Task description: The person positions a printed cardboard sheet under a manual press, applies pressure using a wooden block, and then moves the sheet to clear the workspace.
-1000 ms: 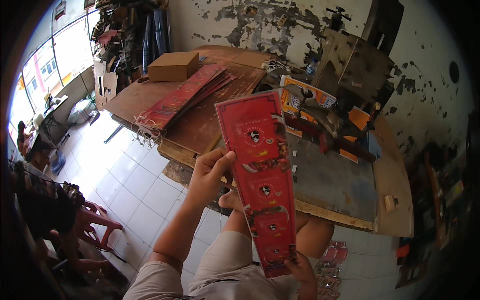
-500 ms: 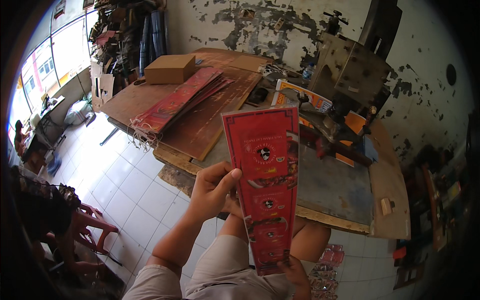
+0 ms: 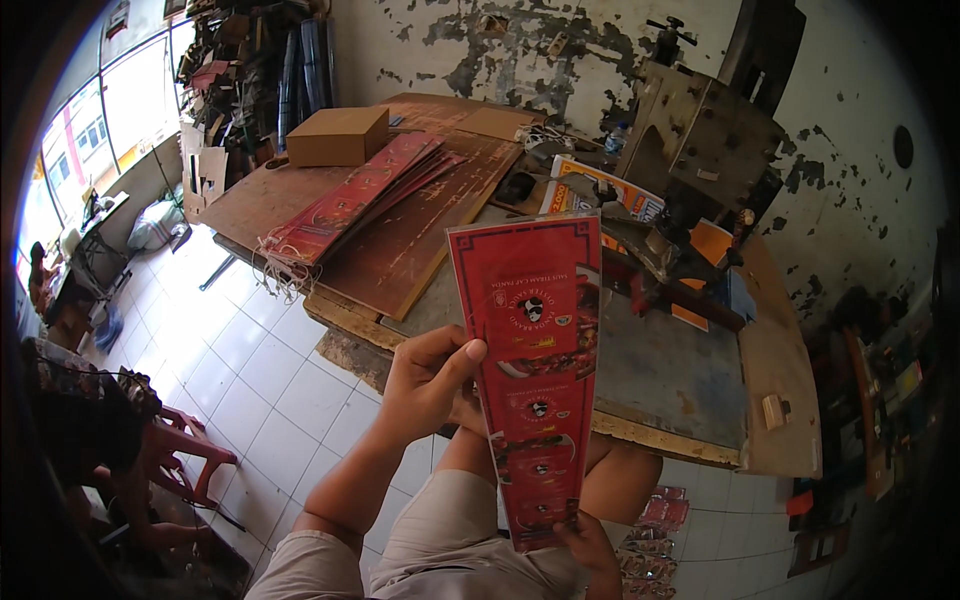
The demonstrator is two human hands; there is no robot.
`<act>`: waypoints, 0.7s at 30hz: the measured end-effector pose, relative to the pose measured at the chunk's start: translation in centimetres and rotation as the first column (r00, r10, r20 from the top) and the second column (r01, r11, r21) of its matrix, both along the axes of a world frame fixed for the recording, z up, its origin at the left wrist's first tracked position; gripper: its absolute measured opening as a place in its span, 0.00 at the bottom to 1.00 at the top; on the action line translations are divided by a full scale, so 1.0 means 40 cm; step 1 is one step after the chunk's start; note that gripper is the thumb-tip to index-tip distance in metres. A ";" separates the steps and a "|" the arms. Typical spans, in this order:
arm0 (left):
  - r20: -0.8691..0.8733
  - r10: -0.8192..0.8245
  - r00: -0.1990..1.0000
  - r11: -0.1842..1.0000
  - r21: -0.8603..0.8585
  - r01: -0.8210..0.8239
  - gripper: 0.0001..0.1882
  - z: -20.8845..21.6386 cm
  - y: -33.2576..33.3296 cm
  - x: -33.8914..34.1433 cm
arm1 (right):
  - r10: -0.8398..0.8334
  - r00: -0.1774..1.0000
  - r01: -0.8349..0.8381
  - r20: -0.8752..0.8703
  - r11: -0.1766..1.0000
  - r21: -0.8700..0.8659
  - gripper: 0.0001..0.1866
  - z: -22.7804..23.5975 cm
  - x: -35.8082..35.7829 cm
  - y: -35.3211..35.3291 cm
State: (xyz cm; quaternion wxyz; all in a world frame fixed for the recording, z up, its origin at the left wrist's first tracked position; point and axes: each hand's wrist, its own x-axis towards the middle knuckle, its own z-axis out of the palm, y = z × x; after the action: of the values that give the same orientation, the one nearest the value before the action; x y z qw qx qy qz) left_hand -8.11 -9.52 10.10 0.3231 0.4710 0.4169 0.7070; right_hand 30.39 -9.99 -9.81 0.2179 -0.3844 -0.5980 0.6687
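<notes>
A long red printed strip point(image 3: 522, 262) with a clear glossy edge stands nearly upright in front of me, over my lap. My left hand point(image 3: 432, 385) grips its left edge about midway, thumb on the front and the other fingers partly behind it. Down at the lower right corner, my right hand point(image 3: 590, 548) pinches the strip with its thumb in front; its other fingers are mostly hidden. Beyond, on the brown board of the worktable point(image 3: 440, 240), lies a fanned stack of similar red strips point(image 3: 352, 200) with white strings hanging from the near end.
A cardboard box point(image 3: 338, 138) sits behind the stack. At the right, a heavy metal machine point(image 3: 690, 140) rises over the table's grey plate point(image 3: 670, 385). A small wooden block point(image 3: 774, 412) rests near the right edge. On the floor are a red stool point(image 3: 190, 450) and shiny packets point(image 3: 655, 545).
The strip's upper end has shifted very slightly to the right. Both hands keep the same hold on it.
</notes>
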 end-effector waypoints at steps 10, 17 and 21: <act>0.010 0.023 1.000 1.000 0.003 -0.023 0.15 -0.012 0.011 -0.001 | -0.026 0.992 0.012 0.124 0.994 0.112 0.19 0.028 0.036 0.006; 0.018 0.192 0.981 0.979 -0.072 -0.191 0.14 -0.107 0.073 -0.042 | -0.226 0.962 0.167 0.155 0.932 0.322 0.21 0.197 0.118 0.094; 0.155 0.474 0.867 0.880 -0.071 -0.469 0.18 -0.173 0.086 -0.148 | -0.370 0.923 0.318 0.110 0.891 0.323 0.26 0.312 0.180 0.179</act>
State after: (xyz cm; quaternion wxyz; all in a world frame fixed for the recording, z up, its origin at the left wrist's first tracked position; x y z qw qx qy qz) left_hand -14.03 -6.09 3.16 0.1820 0.2887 0.5016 0.7949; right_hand 37.59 -2.84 2.68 0.3374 -0.5022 -0.6306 0.4861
